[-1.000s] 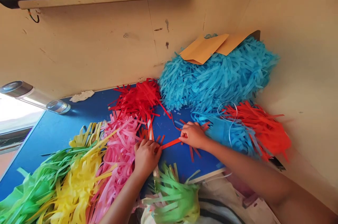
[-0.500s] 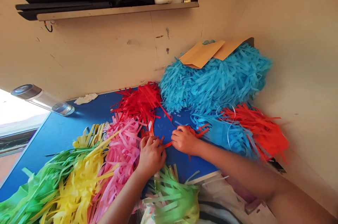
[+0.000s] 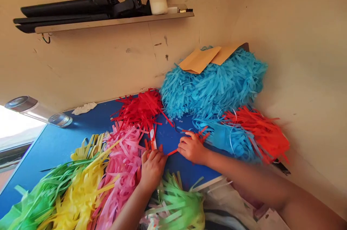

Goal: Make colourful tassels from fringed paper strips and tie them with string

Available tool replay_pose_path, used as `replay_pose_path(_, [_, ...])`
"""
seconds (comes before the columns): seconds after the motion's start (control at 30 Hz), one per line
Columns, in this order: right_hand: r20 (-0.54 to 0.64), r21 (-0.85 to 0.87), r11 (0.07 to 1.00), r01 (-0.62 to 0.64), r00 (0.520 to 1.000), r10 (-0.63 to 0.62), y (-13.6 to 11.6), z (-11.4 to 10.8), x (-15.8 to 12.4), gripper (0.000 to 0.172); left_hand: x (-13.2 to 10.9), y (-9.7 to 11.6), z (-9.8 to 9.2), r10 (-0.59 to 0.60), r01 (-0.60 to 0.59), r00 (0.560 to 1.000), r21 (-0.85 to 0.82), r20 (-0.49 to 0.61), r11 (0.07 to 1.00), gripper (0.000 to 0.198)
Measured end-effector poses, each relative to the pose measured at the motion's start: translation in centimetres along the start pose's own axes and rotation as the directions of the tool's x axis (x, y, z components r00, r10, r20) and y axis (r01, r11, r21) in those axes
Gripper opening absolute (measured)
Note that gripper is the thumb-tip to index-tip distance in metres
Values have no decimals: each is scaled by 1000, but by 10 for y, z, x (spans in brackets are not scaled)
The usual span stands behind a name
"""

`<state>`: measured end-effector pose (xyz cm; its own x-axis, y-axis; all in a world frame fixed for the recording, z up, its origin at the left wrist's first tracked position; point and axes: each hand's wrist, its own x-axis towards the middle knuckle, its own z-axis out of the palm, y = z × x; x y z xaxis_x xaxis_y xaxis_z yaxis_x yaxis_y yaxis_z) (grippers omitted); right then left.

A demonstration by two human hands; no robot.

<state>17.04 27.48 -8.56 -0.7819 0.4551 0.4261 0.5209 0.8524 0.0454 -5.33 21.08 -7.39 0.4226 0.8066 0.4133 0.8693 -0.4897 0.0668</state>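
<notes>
An orange-red fringed paper tassel [image 3: 172,152] is stretched between my hands over the blue table, its middle pulled into a thin twisted band. My left hand [image 3: 153,168] is closed on one end, beside the pink fringed paper [image 3: 126,157]. The other end is in the closed fingers of my right hand [image 3: 192,147], with loose red strips sticking out behind it, near the flat blue fringe [image 3: 227,136]. Below my hands a light green tassel [image 3: 180,201] hangs at the table's front edge. A white strip [image 3: 153,137] lies just past my left hand.
Red fringe [image 3: 142,109] and a large blue fringed heap [image 3: 214,85] with brown envelopes [image 3: 200,60] sit against the wall. Orange-red fringe [image 3: 260,132] is at right; yellow [image 3: 81,190] and green fringe [image 3: 51,183] at left. A glass bottle [image 3: 39,111] leans out over the left edge. A shelf [image 3: 114,22] hangs above.
The view has shifted a little. My hands have drawn slightly further apart, so more of the twisted orange-red band shows between them.
</notes>
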Motion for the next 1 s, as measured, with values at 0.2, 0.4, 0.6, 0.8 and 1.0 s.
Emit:
replay_pose_path(0.2, [41, 312, 931, -189, 982, 186, 24, -1, -12, 11, -8, -8, 1, -122, 125, 992, -91, 34, 988, 18])
replay_pose_path(0.4, [205, 468, 804, -367, 930, 305, 31, 1, -11, 11, -3, -15, 4, -177, 207, 973, -213, 150, 955, 20])
replay_pose_path(0.6, [316, 402, 802, -442, 889, 332, 29, -7, -4, 10, 3, -12, 2, -238, 289, 932, -167, 272, 943, 23])
replay_pose_path(0.8, [449, 258, 770, -583, 778, 439, 23, -12, 13, 11, 17, -8, -2, -249, 277, 894, -24, 372, 960, 25])
replay_pose_path(1.0, [493, 205, 768, -606, 742, 454, 23, -13, 22, 11, 29, -3, -9, -234, 233, 901, 47, 366, 971, 18])
